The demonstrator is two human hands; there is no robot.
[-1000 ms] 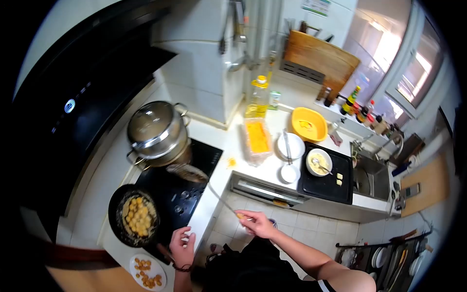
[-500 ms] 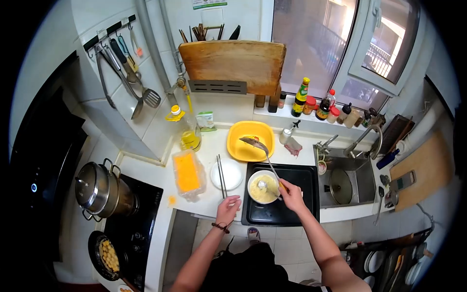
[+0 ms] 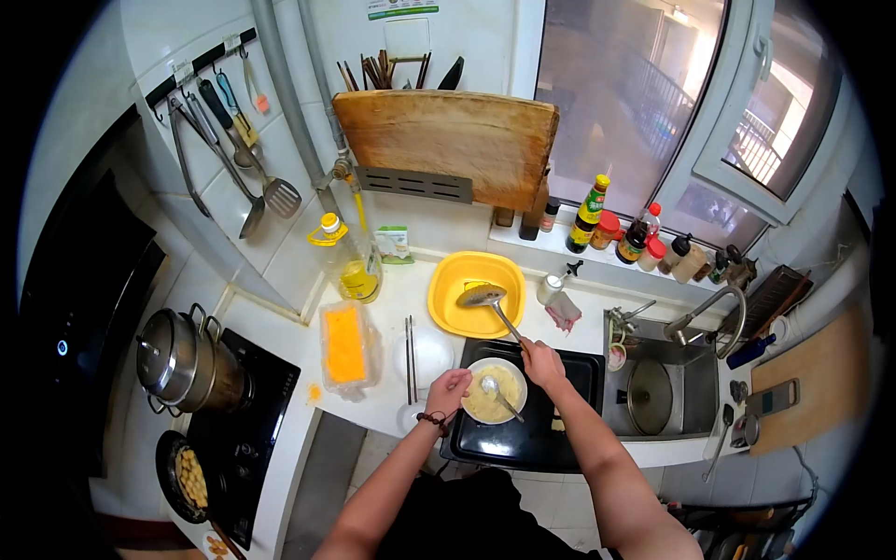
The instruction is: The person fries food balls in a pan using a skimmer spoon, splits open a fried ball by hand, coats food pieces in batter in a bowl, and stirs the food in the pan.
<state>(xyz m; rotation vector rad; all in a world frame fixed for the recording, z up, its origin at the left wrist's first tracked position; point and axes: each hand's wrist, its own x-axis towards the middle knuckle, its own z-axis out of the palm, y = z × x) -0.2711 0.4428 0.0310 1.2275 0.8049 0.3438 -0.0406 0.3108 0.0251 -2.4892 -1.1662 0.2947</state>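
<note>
My right hand [image 3: 543, 362] is closed around the handle of a skimmer [image 3: 482, 297], whose round head is over the yellow basin [image 3: 439, 313]. At the left rim of a white bowl [image 3: 482, 407], my left hand [image 3: 449, 390] has its fingers closed together and appears to grip the edge. Pale yellow, lumpy food fills much of the bowl, and a metal spoon [image 3: 505, 399] leans in it. Under the bowl is a black tray [image 3: 518, 443]. Left of it, a pair of chopsticks [image 3: 411, 359] lies across a white plate [image 3: 435, 355].
A bagged orange block [image 3: 345, 347] and an oil jug [image 3: 358, 271] stand left. A steamer pot [image 3: 187, 364] and a pan of browned pieces [image 3: 189, 481] are on the stove [image 3: 252, 420]. The sink [image 3: 686, 411] holds a lid. Sauce bottles [image 3: 588, 215] line the sill.
My left hand has moved right, from beside the chopsticks to the bowl's rim. My right hand and the skimmer have shifted slightly away from above the bowl. The view has tilted.
</note>
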